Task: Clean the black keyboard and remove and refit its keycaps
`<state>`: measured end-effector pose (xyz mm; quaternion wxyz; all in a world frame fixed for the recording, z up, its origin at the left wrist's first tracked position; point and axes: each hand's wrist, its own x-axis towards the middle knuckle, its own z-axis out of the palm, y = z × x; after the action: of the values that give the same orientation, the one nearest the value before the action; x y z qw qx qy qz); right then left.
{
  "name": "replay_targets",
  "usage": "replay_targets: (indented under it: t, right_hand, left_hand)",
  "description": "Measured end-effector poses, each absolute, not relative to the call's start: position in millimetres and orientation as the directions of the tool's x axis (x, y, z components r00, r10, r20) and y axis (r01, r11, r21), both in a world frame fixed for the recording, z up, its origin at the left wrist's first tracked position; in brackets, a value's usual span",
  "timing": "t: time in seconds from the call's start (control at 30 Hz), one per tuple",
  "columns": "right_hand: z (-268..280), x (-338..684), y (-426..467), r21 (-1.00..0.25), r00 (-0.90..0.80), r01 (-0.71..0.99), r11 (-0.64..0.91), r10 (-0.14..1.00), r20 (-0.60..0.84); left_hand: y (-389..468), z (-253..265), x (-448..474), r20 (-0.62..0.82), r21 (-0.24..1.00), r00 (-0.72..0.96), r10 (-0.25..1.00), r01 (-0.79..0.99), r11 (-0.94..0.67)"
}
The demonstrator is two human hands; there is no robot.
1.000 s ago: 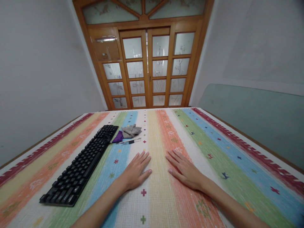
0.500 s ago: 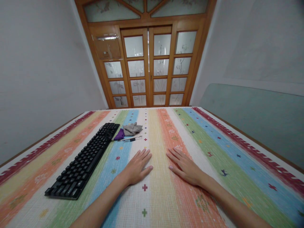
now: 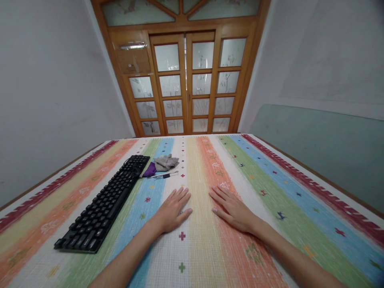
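Note:
My left hand (image 3: pixel 173 210) lies flat on the striped tablecloth (image 3: pixel 201 248), fingers stretched out and holding nothing. Across a pale yellow stripe, my right hand (image 3: pixel 232 209) rests palm down in the same way, also with nothing in it. To the left of my left hand, a black keyboard (image 3: pixel 105 204) lies at a slant. Beyond its far end is a crumpled grey cloth (image 3: pixel 166 162) beside a purple cloth (image 3: pixel 149 170). A thin tool with a black part (image 3: pixel 166 176) lies just in front of the cloths; its kind is hard to make out.
A coiled black cable (image 3: pixel 137 171) sits on the far part of the keyboard. Wooden doors with glass panes (image 3: pixel 186 84) stand past the table's far edge. Grey walls flank both sides, with a pale green panel (image 3: pixel 318 148) on the right.
Both hands stay in place on the tablecloth. The whole view has shifted very slightly, with the scene a little further left; no object has moved.

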<state>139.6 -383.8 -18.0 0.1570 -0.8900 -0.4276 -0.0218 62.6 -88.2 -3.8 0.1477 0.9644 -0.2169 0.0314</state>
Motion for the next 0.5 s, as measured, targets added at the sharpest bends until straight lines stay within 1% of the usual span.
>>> replay_targets:
  t: [0.07, 0.23, 0.4, 0.5]
  right_hand:
    - [-18.2, 139.4, -383.6, -0.263, 0.632, 0.770, -0.582, 0.752, 0.186]
    - [-18.8, 140.2, -383.6, -0.254, 0.630, 0.772, -0.582, 0.753, 0.190]
    - [-21.6, 141.4, -384.5, -0.251, 0.611, 0.789, -0.561, 0.758, 0.229]
    - [-19.7, 140.4, -384.0, -0.250, 0.617, 0.784, -0.568, 0.758, 0.210]
  left_hand:
    - [-87.7, -4.2, 62.6, 0.144, 0.277, 0.899, -0.415, -0.439, -0.855]
    - [-86.9, -5.7, 63.1, 0.129, 0.282, 0.904, -0.408, -0.428, -0.859]
    - [-86.2, -7.1, 63.0, 0.155, 0.277, 0.895, -0.419, -0.447, -0.851]
    - [-86.8, -5.7, 62.8, 0.134, 0.278, 0.902, -0.410, -0.431, -0.858]
